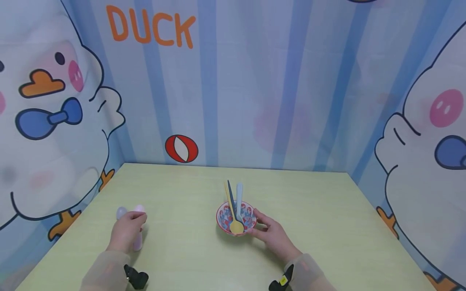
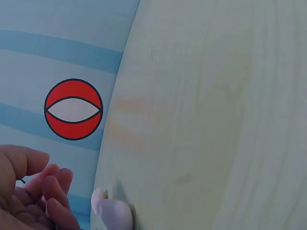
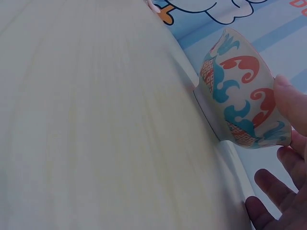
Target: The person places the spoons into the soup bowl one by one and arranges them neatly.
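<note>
A patterned bowl (image 1: 249,211) with a red rim stands on the table at mid-right. In it lean a yellow spoon (image 1: 236,227), a light blue spoon (image 1: 239,198) and a dark blue utensil (image 1: 231,195) whose lower end is hidden. My right hand (image 1: 274,238) grips the bowl's right rim, thumb on the outer wall in the right wrist view. At the left, my left hand (image 1: 125,231) hovers over a lavender spoon-like piece (image 1: 121,212) and a pink one (image 1: 140,208), partly covering them. Its fingers curl loosely with a gap to the thumb, holding nothing visible.
The pale yellow table (image 1: 189,202) ends at a printed cloth backdrop (image 1: 247,81), which also rises along both sides. A black wrist device (image 1: 136,277) sits on the left sleeve, another (image 1: 282,280) on the right.
</note>
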Demonstrator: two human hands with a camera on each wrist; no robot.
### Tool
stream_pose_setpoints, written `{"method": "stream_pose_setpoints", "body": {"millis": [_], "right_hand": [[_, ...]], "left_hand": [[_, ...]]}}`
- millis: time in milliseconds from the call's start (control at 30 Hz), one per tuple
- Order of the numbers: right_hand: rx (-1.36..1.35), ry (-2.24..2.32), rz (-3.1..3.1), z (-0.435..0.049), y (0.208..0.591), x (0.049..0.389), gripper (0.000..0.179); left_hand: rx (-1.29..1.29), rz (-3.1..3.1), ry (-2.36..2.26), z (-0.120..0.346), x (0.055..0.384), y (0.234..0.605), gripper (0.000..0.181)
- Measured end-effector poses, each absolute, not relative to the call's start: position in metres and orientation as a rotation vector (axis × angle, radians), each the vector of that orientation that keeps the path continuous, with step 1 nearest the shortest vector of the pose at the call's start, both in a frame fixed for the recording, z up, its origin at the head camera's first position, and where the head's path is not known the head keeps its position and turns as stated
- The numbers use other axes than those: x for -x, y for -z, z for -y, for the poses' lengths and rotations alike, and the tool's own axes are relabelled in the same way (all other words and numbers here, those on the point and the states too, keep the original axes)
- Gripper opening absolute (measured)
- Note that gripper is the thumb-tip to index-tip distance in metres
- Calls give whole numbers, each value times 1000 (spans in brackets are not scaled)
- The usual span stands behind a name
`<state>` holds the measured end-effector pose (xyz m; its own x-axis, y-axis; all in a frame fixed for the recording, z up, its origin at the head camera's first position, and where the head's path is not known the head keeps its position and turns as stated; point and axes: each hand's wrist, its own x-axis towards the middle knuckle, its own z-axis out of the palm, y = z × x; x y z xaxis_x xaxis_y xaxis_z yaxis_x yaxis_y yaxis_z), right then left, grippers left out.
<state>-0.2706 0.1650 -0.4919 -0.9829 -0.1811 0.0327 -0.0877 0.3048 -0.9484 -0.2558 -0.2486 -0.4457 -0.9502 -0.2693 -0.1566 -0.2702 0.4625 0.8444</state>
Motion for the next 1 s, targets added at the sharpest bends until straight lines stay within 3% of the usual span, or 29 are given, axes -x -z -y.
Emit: {"method": "stream_pose_setpoints", "body": {"millis": [467,1000], "right_hand": [[257,1790,-2480,-164,488,267,66],[289,1794,-2471,-164,489,268,67]], "left_hand": [[537,-2802,-1231,260,257,446,46],[394,-2896,-897,266,256,449,35]]}}
